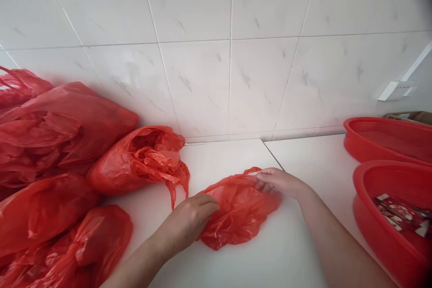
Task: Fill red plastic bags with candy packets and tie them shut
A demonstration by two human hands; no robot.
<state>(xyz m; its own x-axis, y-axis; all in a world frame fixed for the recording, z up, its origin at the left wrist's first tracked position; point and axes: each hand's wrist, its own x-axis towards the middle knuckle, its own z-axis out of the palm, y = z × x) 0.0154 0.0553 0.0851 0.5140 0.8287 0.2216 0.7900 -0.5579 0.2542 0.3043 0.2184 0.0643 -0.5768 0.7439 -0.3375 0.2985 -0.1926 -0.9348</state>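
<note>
A thin red plastic bag point(232, 216) lies spread and crumpled on the white table, between my two hands. My left hand point(191, 216) grips its left edge, fingers curled over the film. On the other side, my right hand point(273, 181) pinches the upper right part near a handle loop, with some fingers tucked inside or behind the see-through film. Whatever the bag may contain cannot be made out. Just left of it rests a fuller red plastic bag point(118, 162), its mouth bunched and handles trailing toward my left hand.
More stuffed red bags point(67, 117) pile up along the left side. At right stand two red plastic baskets; the nearer basket point(362, 189) holds dark red printed packets point(401, 213), the farther basket point(353, 141) sits behind. A tiled wall point(202, 76) bounds the white table point(270, 256), with a socket point(394, 91).
</note>
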